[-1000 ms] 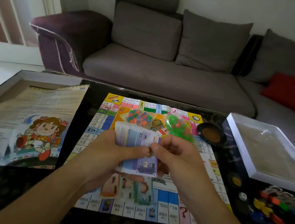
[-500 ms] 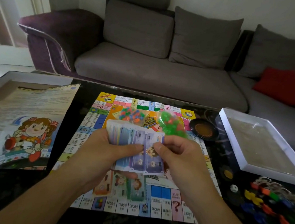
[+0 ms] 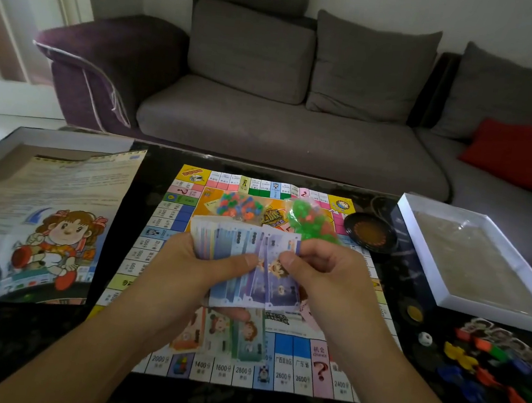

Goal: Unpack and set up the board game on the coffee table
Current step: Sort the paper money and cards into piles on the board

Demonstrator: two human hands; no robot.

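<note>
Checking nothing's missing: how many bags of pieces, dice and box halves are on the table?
Bags of pieces: 2, multicoloured bag, green bag
Dice: 1, white die
Box halves: 2, left half, right half
Total: 5

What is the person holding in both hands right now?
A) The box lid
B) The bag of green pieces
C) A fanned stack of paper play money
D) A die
C: the left hand and right hand both pinch a fanned stack of play money above the game board.

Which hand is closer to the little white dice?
Right. The right hand is over the board, left of the dice. The left hand is farther left.
</note>
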